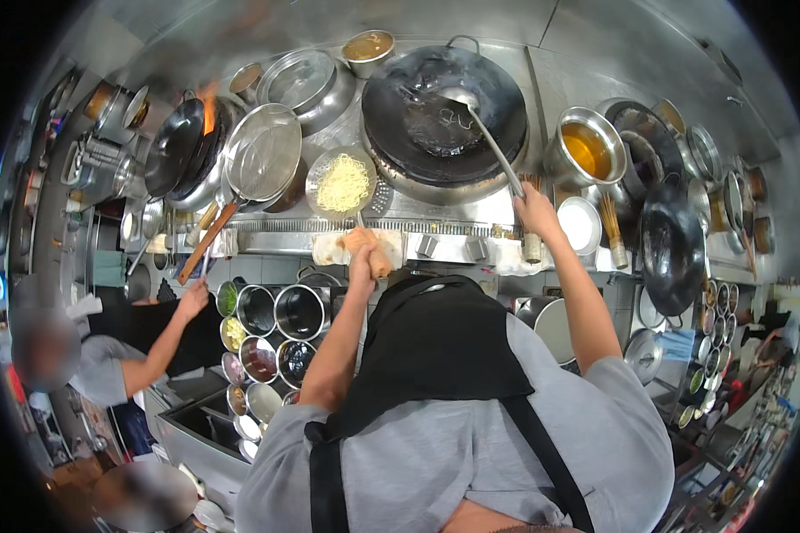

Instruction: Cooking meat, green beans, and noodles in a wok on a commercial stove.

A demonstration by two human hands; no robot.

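Note:
My left hand (362, 266) is closed around the handle of a perforated skimmer (314, 188). A heap of pale yellow noodles (345, 185) lies in its bowl, just left of the large black wok (396, 102). My right hand (539, 215) grips the long handle of a metal ladle (498, 153). The ladle's bowl rests inside the wok, towards its far side. Beside it a few thin noodle-like strands (456, 117) show on the dark, glossy wok surface, with faint steam or smoke above. My right fingers are partly hidden behind the handle.
Right of the wok stand a metal pot of amber liquid (587, 151), a white bowl (579, 225) and bamboo brushes (612, 222). A wire strainer (263, 153) is at left. Flame (209, 108) rises near a co-worker's wok (173, 149); the co-worker's hand (193, 300) is close by. Ingredient containers (300, 313) stand below.

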